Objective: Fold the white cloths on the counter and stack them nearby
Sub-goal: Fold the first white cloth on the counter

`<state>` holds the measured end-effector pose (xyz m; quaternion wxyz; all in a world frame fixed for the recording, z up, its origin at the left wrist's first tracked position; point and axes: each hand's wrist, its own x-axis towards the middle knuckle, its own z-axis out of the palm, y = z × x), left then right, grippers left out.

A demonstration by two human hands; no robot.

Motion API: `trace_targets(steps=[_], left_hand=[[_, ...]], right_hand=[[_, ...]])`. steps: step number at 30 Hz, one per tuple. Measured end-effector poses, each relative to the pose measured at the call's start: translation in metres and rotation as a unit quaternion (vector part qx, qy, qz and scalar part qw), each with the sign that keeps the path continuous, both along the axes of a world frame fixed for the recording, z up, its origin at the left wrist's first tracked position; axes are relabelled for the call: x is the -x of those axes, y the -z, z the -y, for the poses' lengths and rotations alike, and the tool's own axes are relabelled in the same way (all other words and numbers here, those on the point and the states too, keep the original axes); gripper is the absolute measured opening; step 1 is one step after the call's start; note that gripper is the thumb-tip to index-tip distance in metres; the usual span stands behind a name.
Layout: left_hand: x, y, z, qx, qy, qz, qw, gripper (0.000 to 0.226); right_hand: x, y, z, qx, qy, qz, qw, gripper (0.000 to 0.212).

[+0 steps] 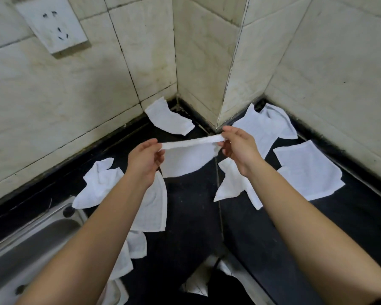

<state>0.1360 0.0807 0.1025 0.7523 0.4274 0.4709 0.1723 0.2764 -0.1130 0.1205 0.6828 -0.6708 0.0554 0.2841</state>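
While both hands hold it up at frame centre, the white cloth hangs stretched between them over the black counter. The left hand pinches its left top corner and the right hand pinches the right one, fingers curled. More cloths lie on the counter: folded-over cloth upper centre at the tiled wall, crumpled cloth upper right, flat cloth at right, bunched cloth at left. Steel sink lower left, wall socket upper left.

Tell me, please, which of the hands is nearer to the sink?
Left. The left hand pinches one end of a cloth just beyond and right of the sink; the right hand pinches the other end, farther right.
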Motion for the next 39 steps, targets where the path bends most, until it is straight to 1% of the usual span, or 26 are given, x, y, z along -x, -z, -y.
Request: trace_targets(steps=[3, 5, 8, 10, 12, 14, 16, 18, 20, 22, 24, 25, 26, 29, 31, 32, 33, 37, 39], left_hand=[[0.008, -0.014, 0.002, -0.119, 0.016, 0.024, 0.992, 0.016], [0.021, -0.013, 0.008, -0.148, 0.024, 0.017, 0.988, 0.015], [0.050, 0.018, 0.024, -0.125, 0.025, -0.016, 0.992, 0.012], [0.075, 0.052, 0.041, -0.106, 0.033, -0.071, 0.991, 0.010], [0.105, 0.090, 0.059, -0.086, 0.062, -0.149, 0.983, 0.010], [0.132, 0.123, 0.074, -0.073, 0.099, -0.212, 0.969, 0.011], [0.155, 0.144, 0.081, -0.073, 0.121, -0.252, 0.957, 0.012], [0.172, 0.153, 0.082, -0.082, 0.133, -0.265, 0.951, 0.011], [0.184, 0.155, 0.080, -0.098, 0.153, -0.268, 0.946, 0.012], [0.192, 0.153, 0.076, -0.118, 0.196, -0.264, 0.937, 0.013], [0.200, 0.149, 0.070, -0.149, 0.256, -0.242, 0.924, 0.030], [0.203, 0.149, 0.067, -0.174, 0.285, -0.230, 0.914, 0.036], [0.205, 0.149, 0.064, -0.211, 0.312, -0.225, 0.899, 0.038], [0.209, 0.151, 0.053, -0.321, 0.360, -0.223, 0.847, 0.025], [0.208, 0.151, 0.046, -0.370, 0.380, -0.218, 0.819, 0.012], [0.206, 0.150, 0.043, -0.393, 0.384, -0.216, 0.807, 0.015], [0.202, 0.149, 0.040, -0.404, 0.376, -0.220, 0.804, 0.020], [0.172, 0.136, 0.021, -0.387, 0.297, -0.213, 0.846, 0.017], [0.152, 0.132, 0.010, -0.377, 0.272, -0.216, 0.859, 0.014]], right_hand=[[0.010, -0.006, 0.010, -0.010, -0.012, 0.043, 0.999, 0.018], [0.020, 0.001, 0.020, 0.000, -0.023, 0.046, 0.999, 0.017], [0.045, 0.036, 0.035, 0.048, -0.035, 0.022, 0.998, 0.014], [0.068, 0.072, 0.046, 0.100, -0.052, -0.015, 0.994, 0.012], [0.096, 0.110, 0.056, 0.163, -0.074, -0.058, 0.982, 0.012], [0.121, 0.139, 0.068, 0.213, -0.098, -0.090, 0.968, 0.016], [0.140, 0.158, 0.077, 0.254, -0.123, -0.101, 0.954, 0.021], [0.154, 0.167, 0.083, 0.273, -0.138, -0.099, 0.947, 0.025], [0.164, 0.169, 0.088, 0.289, -0.168, -0.079, 0.939, 0.030], [0.169, 0.166, 0.093, 0.328, -0.236, -0.012, 0.915, 0.039], [0.173, 0.162, 0.096, 0.370, -0.298, 0.075, 0.877, 0.045], [0.174, 0.161, 0.098, 0.381, -0.314, 0.105, 0.863, 0.044], [0.174, 0.160, 0.098, 0.387, -0.321, 0.124, 0.856, 0.041], [0.172, 0.158, 0.099, 0.391, -0.313, 0.146, 0.853, 0.025], [0.171, 0.154, 0.099, 0.394, -0.304, 0.159, 0.853, 0.022], [0.170, 0.151, 0.098, 0.396, -0.301, 0.171, 0.850, 0.021], [0.169, 0.149, 0.096, 0.398, -0.299, 0.180, 0.848, 0.021], [0.145, 0.136, 0.075, 0.398, -0.277, 0.196, 0.852, 0.025], [0.129, 0.132, 0.060, 0.413, -0.273, 0.201, 0.845, 0.028]])
